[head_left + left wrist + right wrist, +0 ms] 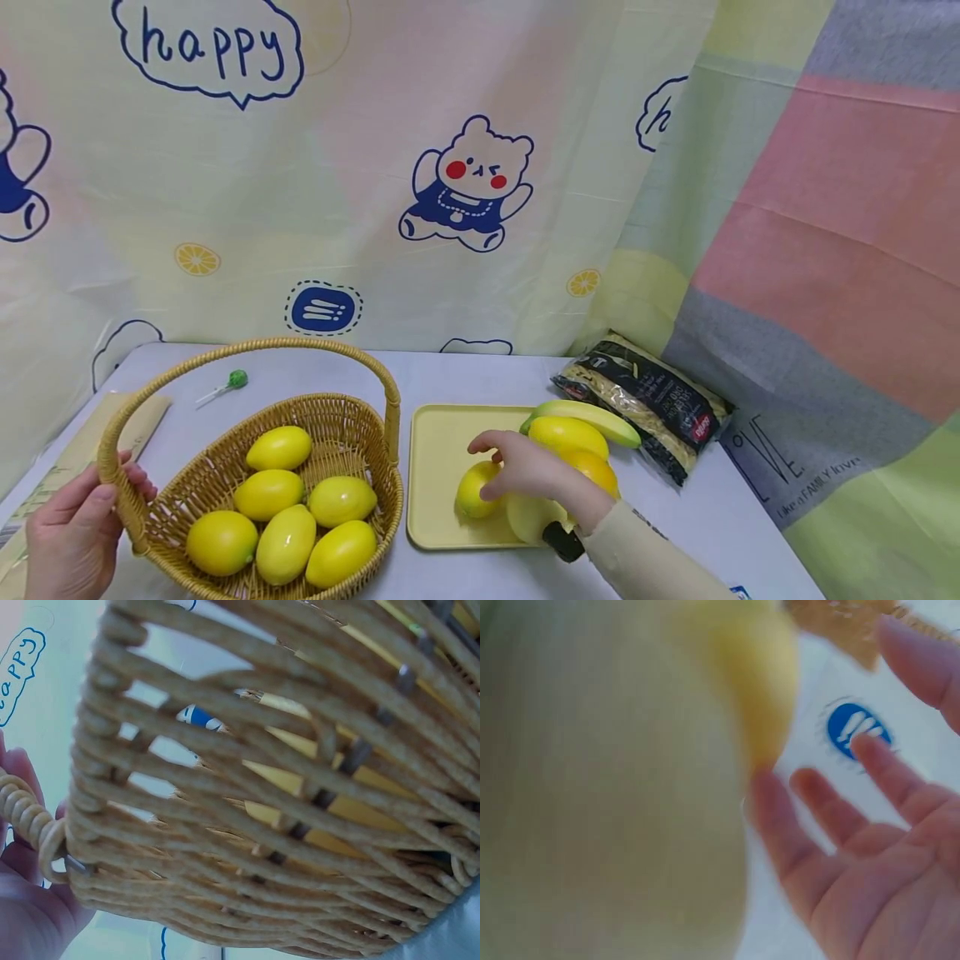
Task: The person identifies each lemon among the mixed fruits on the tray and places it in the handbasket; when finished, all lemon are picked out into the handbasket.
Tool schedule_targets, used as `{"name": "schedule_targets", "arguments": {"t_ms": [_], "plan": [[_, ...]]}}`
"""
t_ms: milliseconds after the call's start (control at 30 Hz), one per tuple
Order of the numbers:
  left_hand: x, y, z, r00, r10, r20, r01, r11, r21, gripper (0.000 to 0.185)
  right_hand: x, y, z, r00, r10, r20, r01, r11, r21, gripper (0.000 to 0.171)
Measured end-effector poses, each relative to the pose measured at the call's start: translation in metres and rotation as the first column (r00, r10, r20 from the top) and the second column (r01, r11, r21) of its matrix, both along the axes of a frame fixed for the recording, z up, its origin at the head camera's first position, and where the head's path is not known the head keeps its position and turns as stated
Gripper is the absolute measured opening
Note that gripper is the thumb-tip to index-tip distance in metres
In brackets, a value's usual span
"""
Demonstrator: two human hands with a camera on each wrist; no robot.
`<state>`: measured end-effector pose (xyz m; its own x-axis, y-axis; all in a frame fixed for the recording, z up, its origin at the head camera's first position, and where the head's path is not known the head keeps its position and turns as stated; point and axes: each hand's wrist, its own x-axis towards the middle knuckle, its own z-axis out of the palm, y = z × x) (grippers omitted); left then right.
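Note:
My left hand [78,529] grips the handle [120,442] of a wicker basket [341,429], near where it joins the rim; fingers and handle also show at the left edge of the left wrist view. Several yellow lemons [285,543] lie inside the basket. Over a yellow tray [438,433], my right hand [532,471] reaches across the fruit with fingers spread around a lemon [472,492]. In the right wrist view, the fingers [832,806] look apart with nothing gripped. A pale, rounded fruit [528,515] sits under the right wrist, partly hidden.
On the tray's right are a banana [588,417], a yellow fruit [566,435] and an orange-yellow fruit [596,471]. A black-labelled plastic bag [645,400] lies behind them. A green lollipop [237,380] is behind the basket; a tan packet [142,421] lies left.

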<state>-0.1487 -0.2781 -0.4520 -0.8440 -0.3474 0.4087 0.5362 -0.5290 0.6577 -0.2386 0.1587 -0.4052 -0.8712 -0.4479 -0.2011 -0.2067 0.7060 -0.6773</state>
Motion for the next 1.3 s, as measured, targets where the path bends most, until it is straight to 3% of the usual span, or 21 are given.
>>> {"name": "schedule_targets", "arguments": {"t_ms": [100, 167, 200, 267, 333, 433, 467, 533, 667, 833, 1133, 1300], "plan": [[-0.001, 0.001, -0.001, 1.000, 0.003, -0.013, -0.003, 1.000, 0.004, 0.032, 0.018, -0.008, -0.001, 0.994, -0.110, 0.001, 0.109, 0.991, -0.077, 0.061], [-0.001, 0.001, -0.002, 1.000, 0.007, -0.025, -0.006, 1.000, 0.006, 0.032, 0.032, -0.015, -0.005, 0.972, -0.234, 0.011, 0.233, 0.958, -0.165, 0.066], [-0.001, 0.002, -0.002, 1.000, 0.012, -0.027, -0.011, 1.000, 0.002, 0.032, 0.040, -0.020, -0.008, 0.952, -0.305, 0.028, 0.303, 0.928, -0.214, 0.067], [-0.001, 0.001, -0.002, 1.000, 0.019, -0.022, -0.019, 1.000, -0.003, 0.032, 0.052, -0.029, -0.016, 0.894, -0.440, 0.083, 0.441, 0.830, -0.342, 0.068], [-0.001, 0.001, -0.001, 1.000, 0.028, -0.009, -0.028, 1.000, -0.004, 0.031, 0.061, -0.039, -0.024, 0.824, -0.547, 0.145, 0.543, 0.692, -0.475, 0.066], [-0.001, 0.000, 0.000, 0.999, 0.040, 0.018, -0.040, 0.999, 0.005, 0.031, 0.065, -0.053, -0.036, 0.743, -0.639, 0.199, 0.599, 0.503, -0.623, 0.064], [-0.001, 0.000, 0.000, 0.999, 0.041, 0.024, -0.041, 0.999, 0.012, 0.031, 0.065, -0.057, -0.040, 0.723, -0.661, 0.202, 0.604, 0.463, -0.649, 0.064], [-0.001, 0.000, -0.001, 0.999, 0.043, 0.032, -0.044, 0.999, 0.023, 0.031, 0.063, -0.064, -0.047, 0.688, -0.700, 0.192, 0.608, 0.410, -0.680, 0.063], [-0.001, 0.001, -0.001, 1.000, 0.028, 0.004, -0.028, 0.998, 0.055, 0.031, 0.053, -0.073, -0.057, 0.632, -0.755, 0.172, 0.629, 0.370, -0.683, 0.063], [-0.003, 0.003, 0.000, 0.999, 0.032, -0.019, -0.031, 0.999, 0.035, 0.031, 0.039, -0.078, -0.063, 0.595, -0.782, 0.186, 0.656, 0.338, -0.675, 0.064], [-0.003, 0.002, -0.002, 0.998, 0.008, -0.067, -0.006, 0.999, 0.035, 0.032, 0.026, -0.079, -0.073, 0.594, -0.772, 0.227, 0.715, 0.376, -0.590, 0.070], [-0.003, 0.002, -0.001, 0.998, 0.001, -0.068, 0.001, 1.000, 0.026, 0.032, 0.023, -0.078, -0.074, 0.581, -0.778, 0.239, 0.724, 0.360, -0.589, 0.068]]}}
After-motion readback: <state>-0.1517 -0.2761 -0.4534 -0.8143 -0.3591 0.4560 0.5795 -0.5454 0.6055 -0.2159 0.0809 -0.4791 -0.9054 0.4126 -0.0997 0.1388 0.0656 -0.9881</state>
